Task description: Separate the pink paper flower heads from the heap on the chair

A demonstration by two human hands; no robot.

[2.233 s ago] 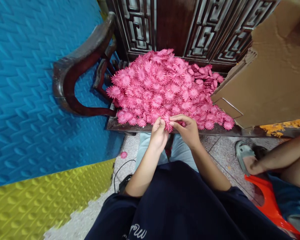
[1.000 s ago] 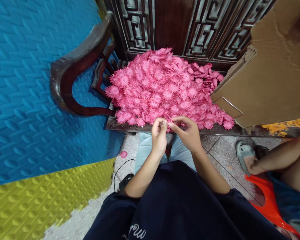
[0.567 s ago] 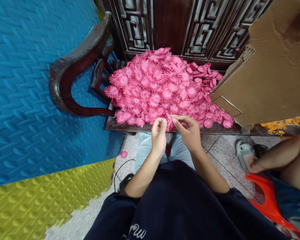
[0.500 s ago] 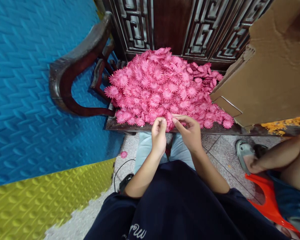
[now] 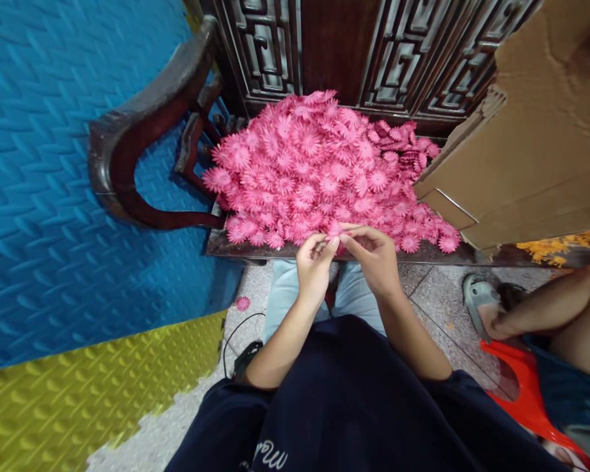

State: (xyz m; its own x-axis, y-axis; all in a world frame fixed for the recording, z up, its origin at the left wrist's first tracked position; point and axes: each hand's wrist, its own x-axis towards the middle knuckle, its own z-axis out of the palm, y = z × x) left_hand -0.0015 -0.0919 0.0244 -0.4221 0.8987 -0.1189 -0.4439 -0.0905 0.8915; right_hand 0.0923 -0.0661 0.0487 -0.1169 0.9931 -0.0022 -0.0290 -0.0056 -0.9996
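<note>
A big heap of pink fabric flowers (image 5: 319,174) lies on the seat of a dark wooden armchair (image 5: 255,248). At the heap's near edge my left hand (image 5: 313,269) and my right hand (image 5: 373,259) meet fingertip to fingertip, both pinching one small pink flower (image 5: 335,236) held just above the seat's front edge. Most of that flower is hidden by my fingers.
The chair's curved armrest (image 5: 128,144) stands left, its carved back (image 5: 373,52) behind the heap. A cardboard box (image 5: 526,151) leans at the right. Blue (image 5: 54,164) and yellow foam mats (image 5: 78,393) cover the left. One pink flower (image 5: 243,303) lies on the floor. Another person's leg (image 5: 545,311) and sandal (image 5: 476,298) are at right.
My hands stay together at the heap's front edge, fingers shifting slightly around the pink flower. The view has drifted a little; the heap is unchanged.
</note>
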